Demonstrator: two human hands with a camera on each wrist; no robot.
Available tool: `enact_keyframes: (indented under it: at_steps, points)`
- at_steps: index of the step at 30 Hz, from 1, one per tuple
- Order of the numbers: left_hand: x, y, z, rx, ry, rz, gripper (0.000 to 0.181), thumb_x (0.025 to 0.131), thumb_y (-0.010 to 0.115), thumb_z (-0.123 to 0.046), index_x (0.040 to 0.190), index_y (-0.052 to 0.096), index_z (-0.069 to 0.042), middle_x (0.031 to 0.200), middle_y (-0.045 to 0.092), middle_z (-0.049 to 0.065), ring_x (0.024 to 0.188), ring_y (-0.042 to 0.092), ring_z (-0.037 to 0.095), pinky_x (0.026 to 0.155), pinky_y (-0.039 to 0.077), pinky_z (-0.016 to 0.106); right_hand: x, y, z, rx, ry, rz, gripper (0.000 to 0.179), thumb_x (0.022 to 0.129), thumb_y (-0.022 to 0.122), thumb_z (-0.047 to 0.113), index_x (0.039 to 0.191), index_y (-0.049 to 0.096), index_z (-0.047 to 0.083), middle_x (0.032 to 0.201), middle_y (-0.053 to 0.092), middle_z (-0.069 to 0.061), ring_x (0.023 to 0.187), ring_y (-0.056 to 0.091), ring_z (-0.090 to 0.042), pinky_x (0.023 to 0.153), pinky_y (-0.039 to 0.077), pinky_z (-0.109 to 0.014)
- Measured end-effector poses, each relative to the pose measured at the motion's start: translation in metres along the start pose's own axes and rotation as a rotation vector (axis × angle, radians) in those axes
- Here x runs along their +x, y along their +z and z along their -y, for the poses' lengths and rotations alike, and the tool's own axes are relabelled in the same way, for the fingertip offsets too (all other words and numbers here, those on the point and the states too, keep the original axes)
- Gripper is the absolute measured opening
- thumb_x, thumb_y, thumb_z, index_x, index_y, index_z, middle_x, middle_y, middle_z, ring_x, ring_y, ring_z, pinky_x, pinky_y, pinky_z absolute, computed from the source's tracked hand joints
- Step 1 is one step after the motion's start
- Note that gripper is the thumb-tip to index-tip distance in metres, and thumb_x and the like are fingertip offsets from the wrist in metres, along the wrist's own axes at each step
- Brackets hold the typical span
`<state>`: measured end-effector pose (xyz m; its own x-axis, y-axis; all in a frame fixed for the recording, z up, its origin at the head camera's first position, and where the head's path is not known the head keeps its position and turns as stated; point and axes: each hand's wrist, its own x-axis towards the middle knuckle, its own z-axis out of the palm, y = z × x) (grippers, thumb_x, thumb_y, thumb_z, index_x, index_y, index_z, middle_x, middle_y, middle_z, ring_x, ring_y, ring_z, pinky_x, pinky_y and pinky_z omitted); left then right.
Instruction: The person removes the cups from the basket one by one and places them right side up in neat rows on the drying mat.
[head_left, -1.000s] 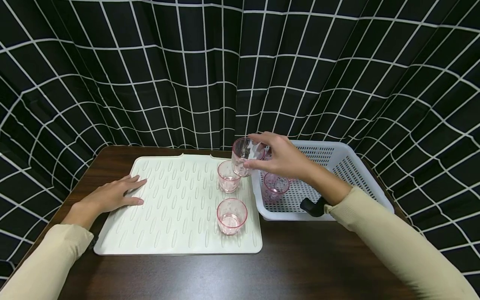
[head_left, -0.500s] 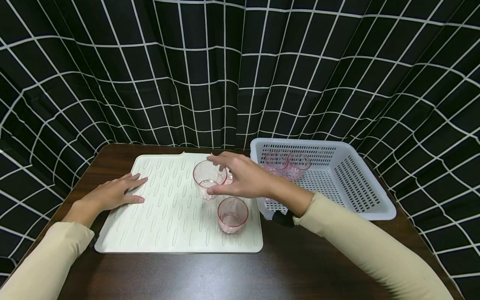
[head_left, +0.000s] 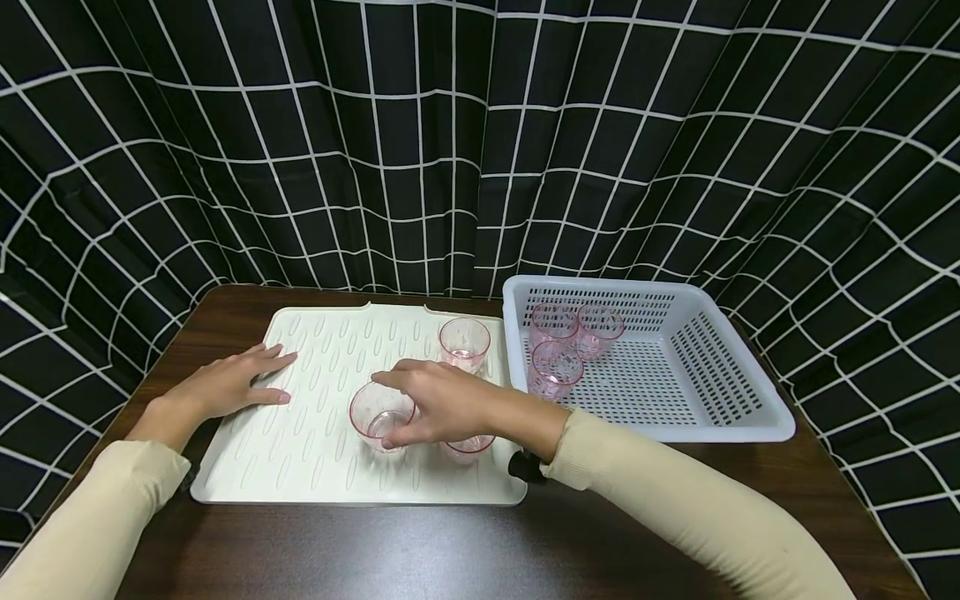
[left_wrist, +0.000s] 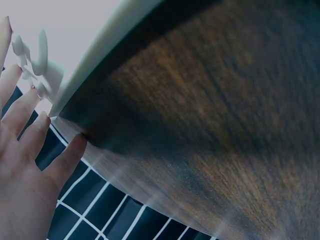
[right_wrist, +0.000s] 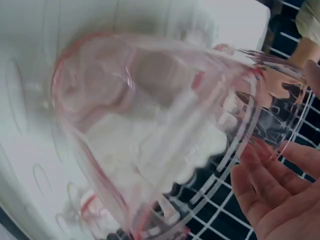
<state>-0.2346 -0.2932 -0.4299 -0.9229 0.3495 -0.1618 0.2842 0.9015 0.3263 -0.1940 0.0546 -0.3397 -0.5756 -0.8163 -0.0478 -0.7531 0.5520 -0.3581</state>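
My right hand [head_left: 442, 404] grips a clear pink-rimmed glass [head_left: 370, 410] by its side, fingers and thumb near the rim, low over the white ridged drying tray [head_left: 300, 433]. The glass is upright. Behind the hand on the tray stands another glass [head_left: 465, 340], and a third glass [head_left: 468, 450] is partly hidden under the hand. In the right wrist view, one glass [right_wrist: 150, 115] fills the foreground, with the held glass [right_wrist: 277, 117] beyond it by the fingers. My left hand [head_left: 225, 383] rests with fingers spread on the tray's left edge.
A pale blue-grey slotted basket [head_left: 720, 417] sits right of the tray, with three pink glasses [head_left: 555, 371] grouped in its left part. Both stand on a dark wooden table [head_left: 337, 550]. A black curtain [head_left: 420, 150] with white grid lines surrounds the far side.
My right hand has carried the glass from the basket's left edge leftward and toward me, past the rear glass, to the tray's middle, and lowered it. My left hand has stayed put.
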Motion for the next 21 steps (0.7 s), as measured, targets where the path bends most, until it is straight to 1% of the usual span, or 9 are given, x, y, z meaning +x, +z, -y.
enact_keyframes:
  at_steps: [5,8,17,21]
  points:
    - [0.000,0.000,0.000,0.008,0.005,-0.002,0.086,0.084,0.068,-0.060,0.148,0.046,-0.006,0.153,0.034,0.030,0.142,0.023,0.054,0.100,0.024,0.079,0.003,0.012,0.000,-0.034,0.011,0.037,0.076,0.087,0.075,0.044,0.148,0.046,0.009,0.139,0.057,-0.008,0.126,0.056,-0.018,0.103,0.047,-0.032]
    - [0.000,0.000,0.000,0.012,0.010,-0.005,0.086,0.084,0.068,-0.060,0.148,0.046,-0.006,0.153,0.035,0.030,0.141,0.024,0.055,0.100,0.024,0.079,0.004,0.015,0.001,-0.041,0.018,0.049,0.076,0.088,0.074,0.044,0.149,0.046,0.010,0.140,0.056,-0.009,0.127,0.055,-0.018,0.103,0.047,-0.033]
    - [0.000,0.000,0.001,0.019,0.020,-0.009,0.086,0.084,0.068,-0.060,0.148,0.046,-0.006,0.152,0.035,0.030,0.141,0.024,0.054,0.100,0.025,0.079,0.007,0.011,0.004,-0.039,0.056,0.101,0.080,0.089,0.072,0.048,0.152,0.041,0.010,0.143,0.054,-0.009,0.128,0.055,-0.019,0.103,0.048,-0.035]
    - [0.000,0.000,0.001,0.012,0.017,-0.009,0.086,0.084,0.068,-0.060,0.148,0.046,-0.006,0.152,0.035,0.030,0.141,0.024,0.054,0.100,0.025,0.078,0.006,0.008,0.006,-0.043,0.059,0.109,0.080,0.089,0.072,0.048,0.153,0.040,0.011,0.145,0.051,-0.009,0.129,0.054,-0.019,0.102,0.048,-0.035]
